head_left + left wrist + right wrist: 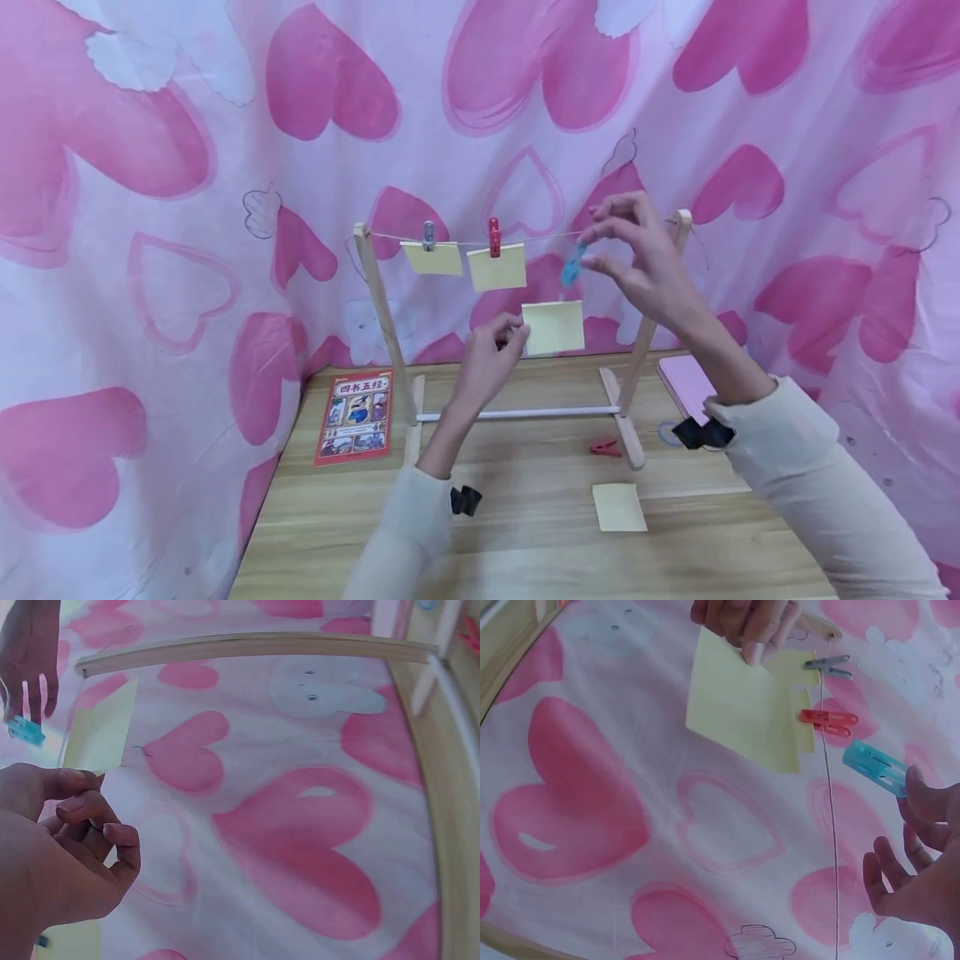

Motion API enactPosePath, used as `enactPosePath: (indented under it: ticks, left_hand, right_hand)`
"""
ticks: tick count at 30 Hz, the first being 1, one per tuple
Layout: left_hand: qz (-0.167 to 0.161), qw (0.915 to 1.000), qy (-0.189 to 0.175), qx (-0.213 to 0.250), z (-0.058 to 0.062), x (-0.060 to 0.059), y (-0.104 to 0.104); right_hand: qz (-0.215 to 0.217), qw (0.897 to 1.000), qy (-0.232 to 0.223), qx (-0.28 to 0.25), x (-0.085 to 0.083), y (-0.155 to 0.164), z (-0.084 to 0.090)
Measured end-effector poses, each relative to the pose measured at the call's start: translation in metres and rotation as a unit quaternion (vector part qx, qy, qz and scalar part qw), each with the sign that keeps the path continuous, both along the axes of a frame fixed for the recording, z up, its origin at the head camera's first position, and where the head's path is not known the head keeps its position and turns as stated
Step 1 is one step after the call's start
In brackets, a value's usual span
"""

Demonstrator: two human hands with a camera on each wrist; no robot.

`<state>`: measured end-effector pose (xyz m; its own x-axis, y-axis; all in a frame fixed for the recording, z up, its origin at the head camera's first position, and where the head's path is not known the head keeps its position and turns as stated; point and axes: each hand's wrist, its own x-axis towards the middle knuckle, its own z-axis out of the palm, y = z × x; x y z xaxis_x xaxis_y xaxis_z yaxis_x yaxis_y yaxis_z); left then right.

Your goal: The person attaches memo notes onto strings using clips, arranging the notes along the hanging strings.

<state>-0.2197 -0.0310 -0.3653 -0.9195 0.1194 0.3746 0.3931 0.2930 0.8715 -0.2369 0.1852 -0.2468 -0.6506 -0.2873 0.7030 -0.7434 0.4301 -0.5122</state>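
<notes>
Yellow note (558, 327) below a string (832, 832), its edge pinched in the left hand (486, 358), fingers curled, blue clothespin (573, 267) pinched in the right hand (636, 254), other fingers loosely apart, two clipped notes (501, 273) hanging from the string alongside.

The left hand (491, 354) pinches near the middle of the head view. The right hand (641, 262) pinches higher up — the right arm (720, 358) slants from the bottom right.
</notes>
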Motion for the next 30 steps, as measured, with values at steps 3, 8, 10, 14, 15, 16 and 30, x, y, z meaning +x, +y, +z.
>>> enactPosePath:
  ticks: [3,8,10,14,15,16,30]
  left_hand:
    - [0.006,0.9998,0.008,0.017,0.014,-0.010,0.002]
    - [0.020,0.9993,0.010,0.029,0.031,-0.026,0.007]
    - [0.021,0.9992,0.007,0.033,0.035,-0.031,0.009]
    - [0.025,0.9989,0.002,0.040,0.040,-0.037,0.011]
    - [0.026,0.9988,0.000,0.041,0.041,-0.038,0.011]
    - [0.027,0.9987,-0.001,0.043,0.042,-0.039,0.011]
    - [0.031,0.9982,-0.011,0.050,0.051,-0.048,0.017]
  right_hand:
    - [-0.009,1.000,-0.019,-0.005,-0.012,-0.007,0.014]
    - [-0.021,0.999,-0.030,-0.011,-0.030,-0.014,0.031]
    - [-0.028,0.999,-0.032,-0.005,-0.037,-0.016,0.035]
    - [-0.036,0.999,-0.041,0.006,-0.047,-0.018,0.037]
    - [-0.035,0.998,-0.042,0.007,-0.049,-0.019,0.037]
    - [-0.036,0.998,-0.042,0.010,-0.051,-0.019,0.037]
    - [-0.031,0.998,-0.042,0.045,-0.061,-0.017,0.030]
